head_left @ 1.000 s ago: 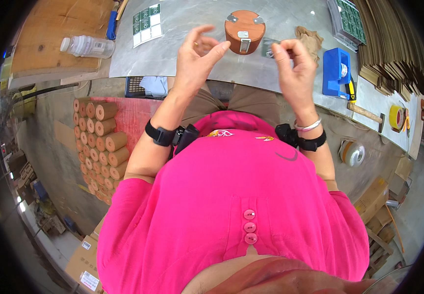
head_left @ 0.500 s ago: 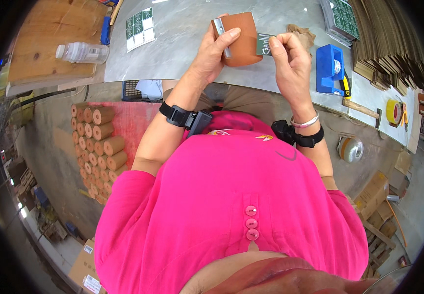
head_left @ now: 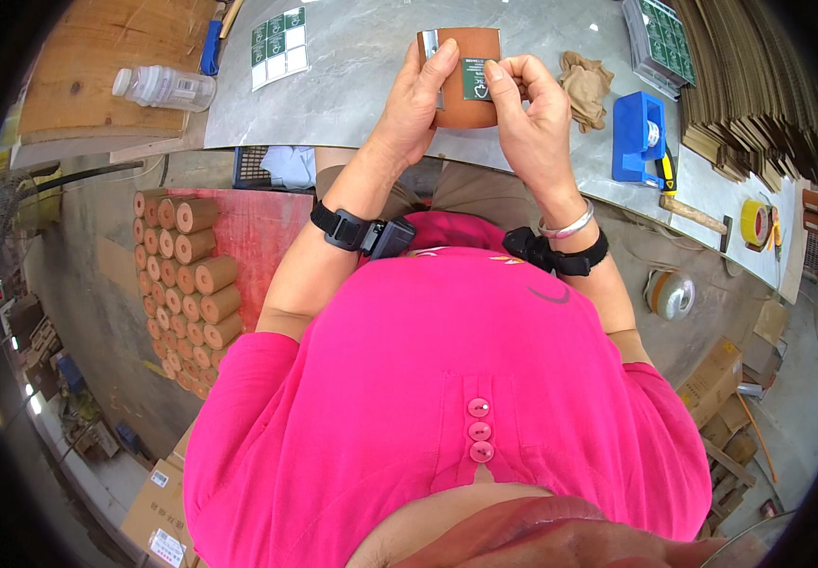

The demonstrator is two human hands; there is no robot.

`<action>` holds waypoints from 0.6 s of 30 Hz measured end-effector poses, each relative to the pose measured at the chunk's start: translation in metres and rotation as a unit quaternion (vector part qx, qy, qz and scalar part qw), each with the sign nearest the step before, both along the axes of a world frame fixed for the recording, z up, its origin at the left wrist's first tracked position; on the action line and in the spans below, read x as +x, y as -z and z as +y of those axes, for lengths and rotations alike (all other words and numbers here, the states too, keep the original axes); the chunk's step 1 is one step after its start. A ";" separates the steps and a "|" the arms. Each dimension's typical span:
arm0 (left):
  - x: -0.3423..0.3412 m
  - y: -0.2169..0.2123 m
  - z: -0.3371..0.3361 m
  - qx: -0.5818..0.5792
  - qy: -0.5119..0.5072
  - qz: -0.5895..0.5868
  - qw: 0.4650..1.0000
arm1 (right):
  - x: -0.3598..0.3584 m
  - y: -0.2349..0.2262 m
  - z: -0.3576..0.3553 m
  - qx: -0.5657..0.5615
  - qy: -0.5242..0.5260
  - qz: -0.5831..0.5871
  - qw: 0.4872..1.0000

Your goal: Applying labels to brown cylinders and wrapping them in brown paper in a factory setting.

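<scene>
My left hand (head_left: 413, 102) grips a short reddish-brown roll (head_left: 464, 112) by its left side, thumb on top, over the grey table. A silvery strip (head_left: 430, 42) runs along the roll near that thumb. Against the roll's face lies a dark green label (head_left: 474, 79) with white print. My right hand (head_left: 535, 115) is closed at the label's right edge, thumb and forefinger together there. Whether the label is stuck down all over cannot be seen.
A part-used label sheet (head_left: 279, 49) and a clear bottle (head_left: 165, 87) are on the left. To the right are a crumpled brown cloth (head_left: 586, 89), blue tape dispenser (head_left: 638, 137), hammer (head_left: 694, 214), yellow tape (head_left: 757, 222) and stacked cardboard (head_left: 754, 85). Several brown rolls (head_left: 195, 248) are stacked lower left.
My right hand has moved left, bringing the green label from beside the roll onto its face. The left hand still holds the roll, now turned slightly more upright.
</scene>
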State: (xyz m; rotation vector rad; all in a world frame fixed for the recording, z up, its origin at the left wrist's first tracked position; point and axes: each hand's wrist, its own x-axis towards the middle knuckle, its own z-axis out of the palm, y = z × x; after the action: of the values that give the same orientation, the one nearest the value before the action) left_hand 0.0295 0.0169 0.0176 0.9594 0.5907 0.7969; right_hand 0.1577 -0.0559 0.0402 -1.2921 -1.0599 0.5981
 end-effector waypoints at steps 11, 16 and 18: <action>-0.003 -0.002 0.000 0.003 -0.017 -0.002 1.000 | -0.004 -0.003 0.004 -0.024 0.021 -0.027 0.999; -0.001 0.000 -0.003 0.000 -0.047 -0.021 0.999 | -0.004 -0.002 0.005 -0.003 0.050 -0.109 0.993; 0.000 -0.003 -0.002 0.010 -0.070 0.032 0.997 | -0.006 -0.005 0.006 -0.004 0.059 -0.131 0.990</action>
State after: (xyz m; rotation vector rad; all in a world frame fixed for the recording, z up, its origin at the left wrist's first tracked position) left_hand 0.0300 0.0148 0.0203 0.9729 0.7121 0.9014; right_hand 0.1521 -0.0495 0.0450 -1.4581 -1.1859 0.3484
